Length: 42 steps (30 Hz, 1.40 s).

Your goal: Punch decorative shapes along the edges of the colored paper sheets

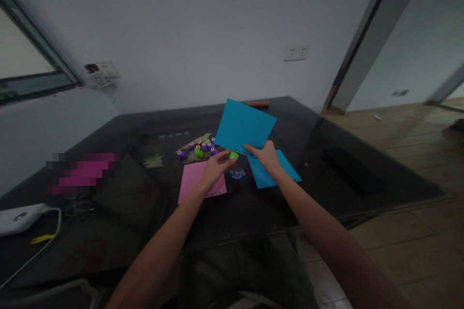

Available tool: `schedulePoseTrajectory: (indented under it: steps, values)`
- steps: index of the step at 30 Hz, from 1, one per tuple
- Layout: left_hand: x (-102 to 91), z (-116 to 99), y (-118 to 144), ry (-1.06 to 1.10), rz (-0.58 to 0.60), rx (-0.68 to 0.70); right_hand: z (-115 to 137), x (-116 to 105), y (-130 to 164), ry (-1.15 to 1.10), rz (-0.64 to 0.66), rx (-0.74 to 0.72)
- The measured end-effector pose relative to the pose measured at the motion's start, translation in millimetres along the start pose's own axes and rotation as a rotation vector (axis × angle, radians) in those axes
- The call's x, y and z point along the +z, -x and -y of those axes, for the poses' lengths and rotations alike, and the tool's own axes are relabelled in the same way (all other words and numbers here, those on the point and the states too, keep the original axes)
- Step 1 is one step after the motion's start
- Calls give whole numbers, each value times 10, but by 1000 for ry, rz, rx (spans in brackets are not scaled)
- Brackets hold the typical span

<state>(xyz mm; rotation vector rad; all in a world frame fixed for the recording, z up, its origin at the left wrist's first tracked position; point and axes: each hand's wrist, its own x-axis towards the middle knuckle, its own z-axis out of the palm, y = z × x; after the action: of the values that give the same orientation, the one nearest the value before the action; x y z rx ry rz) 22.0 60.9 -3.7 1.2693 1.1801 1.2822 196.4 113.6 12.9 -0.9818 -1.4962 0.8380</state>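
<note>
Two hands full: your L hand (216,166) pinches a small lime-green plastic punch (234,155); R hand (268,157) grips a blue rectangular paper sheet (246,124), prob. light, bendy, best held near its holed edge.

Two hands (216,166) (267,156), two blue sheets (246,124) (263,175), one pink sheet (192,178)

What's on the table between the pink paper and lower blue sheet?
The head view shows a small pile of colored bits between pink paper and lower blue sheet.
</note>
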Motion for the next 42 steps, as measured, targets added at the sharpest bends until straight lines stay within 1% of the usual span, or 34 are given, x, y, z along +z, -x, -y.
schedulePoseTrajectory:
  steps: [6, 12, 16, 22, 28, 32, 37, 39, 42]
  values:
    - [-103, -37, -4, -129, 117, -8, -25, -12, -13, -2, -38, 5]
    - [-128, -127, 45, -340, 293, 76, -25, -21, -19, -14, -32, 3]
    - [-135, -85, 61, -528, 347, 149, -13, -29, -17, -3, -31, 0]
    - [-194, -10, 34, -760, 360, 316, -25, -25, -24, 15, -47, 18]
    - [-224, 9, 19, -870, 395, 403, -25, -28, -30, 31, -38, 21]
    - [-234, 17, 16, -950, 393, 485, -9, -29, -17, 44, -48, 40]
    - [-238, -35, 43, -998, 401, 482, 13, -29, -9, 43, -38, 46]
    - [-235, -50, 49, -978, 389, 472, 11, -29, -11, 41, -41, 50]
    - [-223, -58, 47, -913, 338, 424, -1, -31, -19, 28, -55, 53]
